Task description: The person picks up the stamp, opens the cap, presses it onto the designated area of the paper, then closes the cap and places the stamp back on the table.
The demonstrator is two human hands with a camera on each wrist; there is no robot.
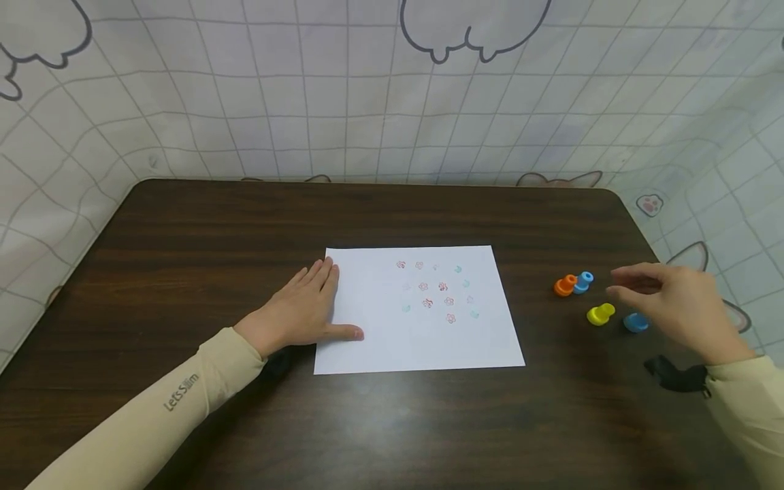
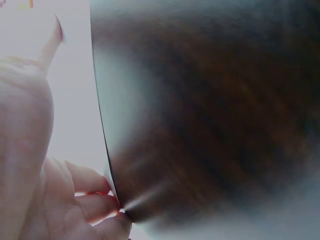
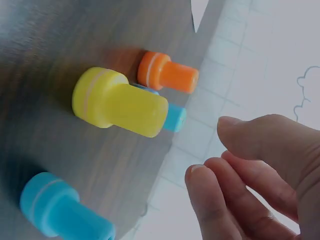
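My left hand (image 1: 300, 309) lies flat at the left edge of a white sheet of paper (image 1: 361, 292), fingers straight and thumb out over the sheet. Small red and teal flower and moon prints (image 1: 443, 287) mark the paper. Over the right side of the table my right hand (image 1: 680, 303) hovers, with nothing between its thumb and fingertips. Near it stand several small toy stamps: an orange stamp (image 3: 167, 72), a yellow stamp (image 3: 120, 102), a light-blue stamp (image 1: 584, 280) behind the yellow one in the right wrist view, and a blue stamp (image 3: 65, 207) nearest the hand.
The dark wooden table (image 1: 202, 231) meets a white grid-patterned curtain (image 1: 343, 102) at its back and sides. A black strap (image 1: 676, 374) sits at the right wrist.
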